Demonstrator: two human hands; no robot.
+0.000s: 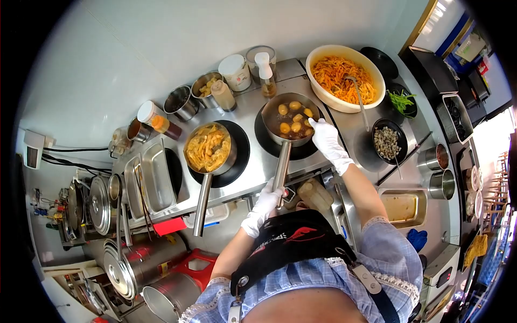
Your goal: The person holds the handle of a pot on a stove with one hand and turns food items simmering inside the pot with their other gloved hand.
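My left hand [265, 207], in a white glove, is closed round the long metal handle of a saucepan [283, 167]. Several brown-tinted peeled eggs [284, 128] lie in dark liquid in this pan, which sits over a black round burner. My right hand [327, 141], also gloved in white, reaches over the pan's right rim, fingers bent together close to the eggs. Whatever its fingertips hold, if anything, is hidden. Left of it, a second saucepan [209, 156] holds yellowish food pieces in sauce, its handle pointing toward me.
A large cream bowl [381, 81] of shredded orange food with a ladle [360, 99] stands at the back right. Nearby are a black bowl [389, 153] of small chopped pieces and a greens bowl [412, 110]. Bottles, including a spray bottle [265, 72], line the wall. Metal trays [156, 177] sit left.
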